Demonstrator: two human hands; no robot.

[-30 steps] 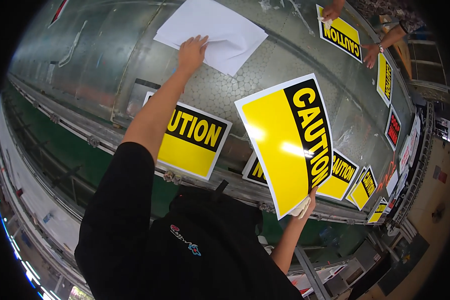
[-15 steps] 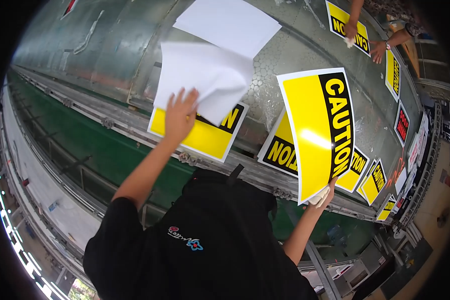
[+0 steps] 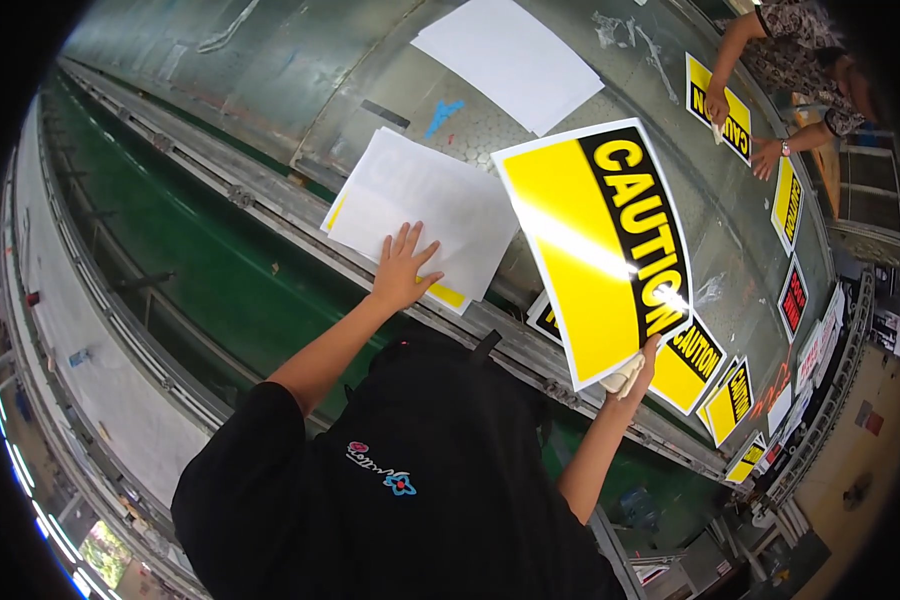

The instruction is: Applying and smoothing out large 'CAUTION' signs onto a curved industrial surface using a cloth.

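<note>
Metal tbl [image 3: 280,75] | L hand [image 3: 402,277] spread on wht sheet [image 3: 425,190] | R hand [image 3: 638,376] clasping glossy, bowed yel/blk sign [image 3: 560,225]

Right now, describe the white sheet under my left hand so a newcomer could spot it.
Find the long metal table, then your left hand, spread open at its near edge. Under that hand lies the white sheet, with bits of a yellow sign showing past its edges. Unlike the white paper farther across, it has a hand on it and yellow beneath.
</note>
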